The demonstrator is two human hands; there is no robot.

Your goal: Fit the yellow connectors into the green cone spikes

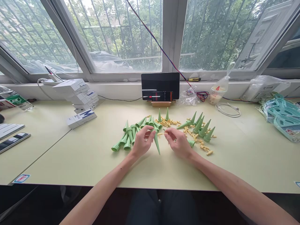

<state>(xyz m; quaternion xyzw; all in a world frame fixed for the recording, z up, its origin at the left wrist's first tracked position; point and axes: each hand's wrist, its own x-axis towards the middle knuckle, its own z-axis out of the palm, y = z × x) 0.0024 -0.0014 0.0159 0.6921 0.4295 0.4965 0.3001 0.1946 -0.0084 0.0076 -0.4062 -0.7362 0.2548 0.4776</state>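
My left hand [143,141] is closed on a green plastic spike [157,144], its pointed end tilted down toward me. Facing it, my right hand [177,141] pinches a small yellow plastic valve [160,134] close to the spike's upper end; whether the two touch I cannot tell. Loose green spikes [128,135] lie in a heap beside my left hand. Past my right hand, several green spikes [203,127] stand point up in a row, some with yellow pieces sticking out. Small yellow valves [206,149] are scattered around them and behind my hands.
A black tablet [160,82] leans at the back with a phone [162,96] before it. White boxes [81,95] are stacked at left. On the right lie a white cable [227,110], a bagged cup [217,93] and packed teal plastic pieces [280,112]. The table's front edge [164,189] runs below my forearms.
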